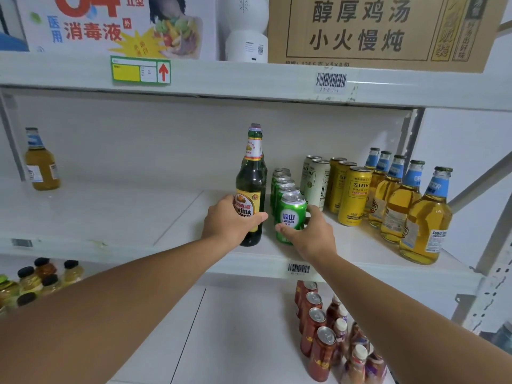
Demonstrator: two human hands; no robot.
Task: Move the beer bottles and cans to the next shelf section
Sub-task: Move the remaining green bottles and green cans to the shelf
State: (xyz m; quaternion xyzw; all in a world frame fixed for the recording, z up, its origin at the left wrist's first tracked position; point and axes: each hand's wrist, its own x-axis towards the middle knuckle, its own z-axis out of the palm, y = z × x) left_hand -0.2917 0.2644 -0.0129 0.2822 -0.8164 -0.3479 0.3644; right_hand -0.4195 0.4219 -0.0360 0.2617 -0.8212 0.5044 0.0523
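My left hand (231,220) is wrapped around the lower body of a dark green beer bottle (250,178) that stands at the front of the middle shelf (110,239); another like it stands right behind. My right hand (310,234) grips the front green can (291,214), first in a row of green cans (282,181). To the right stand white cans (315,178), yellow cans (354,195) and a row of clear bottles of golden beer with blue neck labels (424,214). One golden bottle (41,162) stands alone at the far left of the shelf.
The upper shelf carries a cardboard box (382,31), a white jug (246,37) and a printed carton (116,23). Below are red cans (318,342), small bottles (357,356) and dark-capped jars (36,281). A steel upright (496,236) borders the right.
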